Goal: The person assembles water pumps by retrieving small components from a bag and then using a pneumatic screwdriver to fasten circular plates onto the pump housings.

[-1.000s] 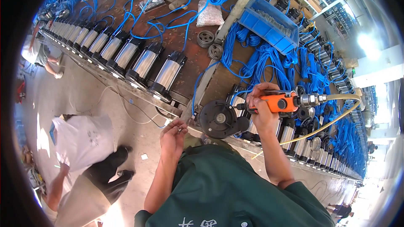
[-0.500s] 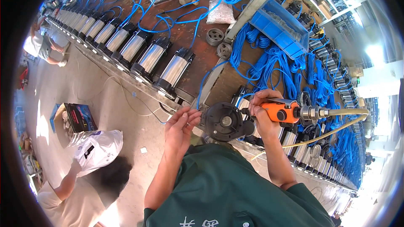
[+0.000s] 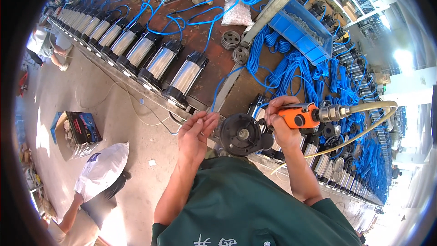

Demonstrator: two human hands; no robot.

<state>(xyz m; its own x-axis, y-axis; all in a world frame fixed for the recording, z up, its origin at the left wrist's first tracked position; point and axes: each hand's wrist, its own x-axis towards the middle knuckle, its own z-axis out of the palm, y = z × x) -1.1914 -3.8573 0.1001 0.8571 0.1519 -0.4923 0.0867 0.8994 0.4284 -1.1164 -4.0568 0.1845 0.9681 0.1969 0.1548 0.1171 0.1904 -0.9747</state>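
A: Step?
B: Judging by the tool, screw-fastening on the black round pump housing [image 3: 241, 134]. It's at the near edge of the counter [image 3: 218, 64], just ahead of the green shirt [image 3: 255, 200]. My right hand [image 3: 283, 130] is wrapped round the orange air screwdriver [image 3: 312, 115], nose toward the housing's right side. Can't tell if it touches.
A: And your left hand [image 3: 199, 132]?
B: Just left of the housing, fingers half curled, thumb near them. Maybe pinching a small screw; too small to tell.
A: Next move?
B: I'd say it calls for a fastener lined up first, then the bit brought square. Hose [image 3: 373, 105] loops right; mind the slack.
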